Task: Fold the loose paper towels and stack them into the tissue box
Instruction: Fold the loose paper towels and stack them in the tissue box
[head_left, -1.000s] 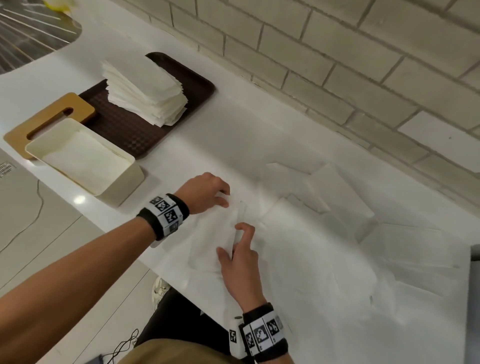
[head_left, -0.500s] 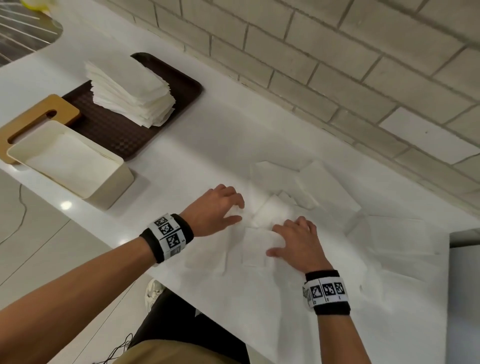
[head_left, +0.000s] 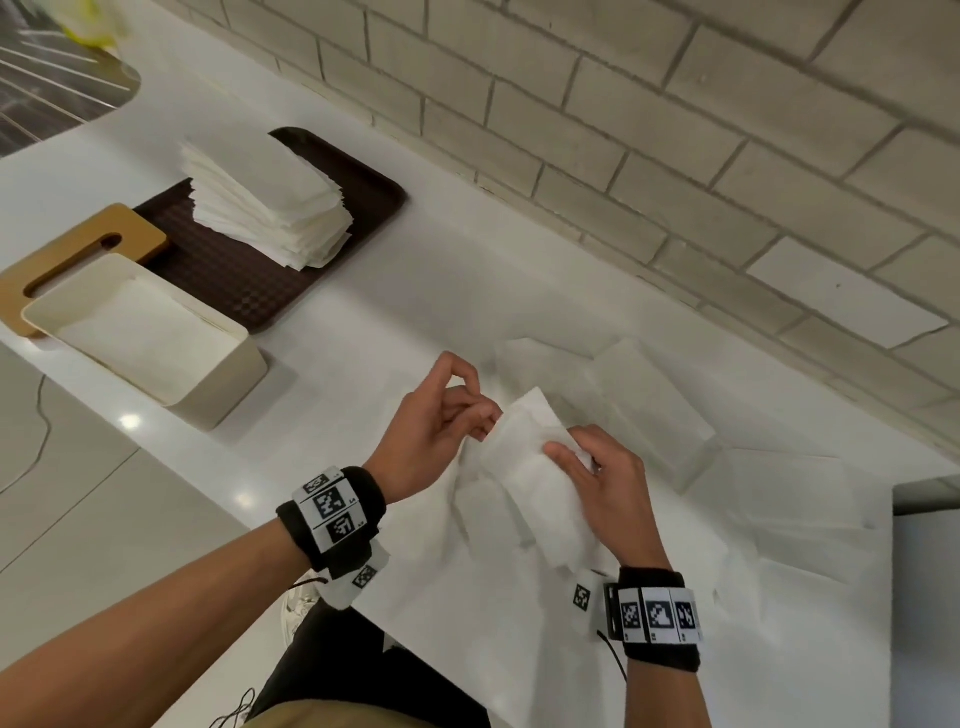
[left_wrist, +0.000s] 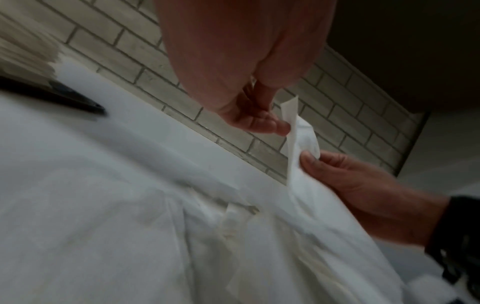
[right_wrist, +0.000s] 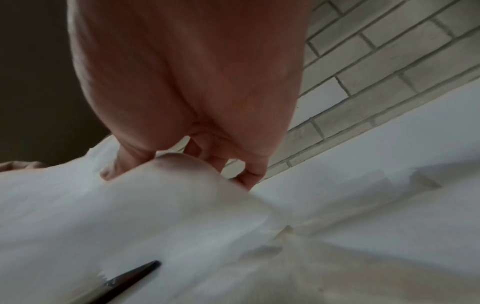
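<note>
A white paper towel (head_left: 524, 467) is lifted off the counter between both hands, bent lengthwise. My right hand (head_left: 597, 467) grips its right side, thumb on top; in the left wrist view that hand (left_wrist: 345, 176) pinches the towel (left_wrist: 298, 148). My left hand (head_left: 452, 421) pinches the towel's left edge with curled fingers, as the left wrist view shows at the fingertips (left_wrist: 280, 127). The cream tissue box (head_left: 228, 384) stands open at the left with folded towels inside. More loose towels (head_left: 779, 499) lie flat on the counter to the right and below the hands.
A brown tray (head_left: 249, 280) behind the box carries a tall stack of folded towels (head_left: 265, 208). The box's wooden lid (head_left: 72, 254) lies at the tray's left end. A brick wall (head_left: 675, 156) runs along the counter's far side. The counter's front edge falls away toward the floor at left.
Both hands pressed flat on a towel on the counter before; now they have lifted it and hold it in the air between them.
</note>
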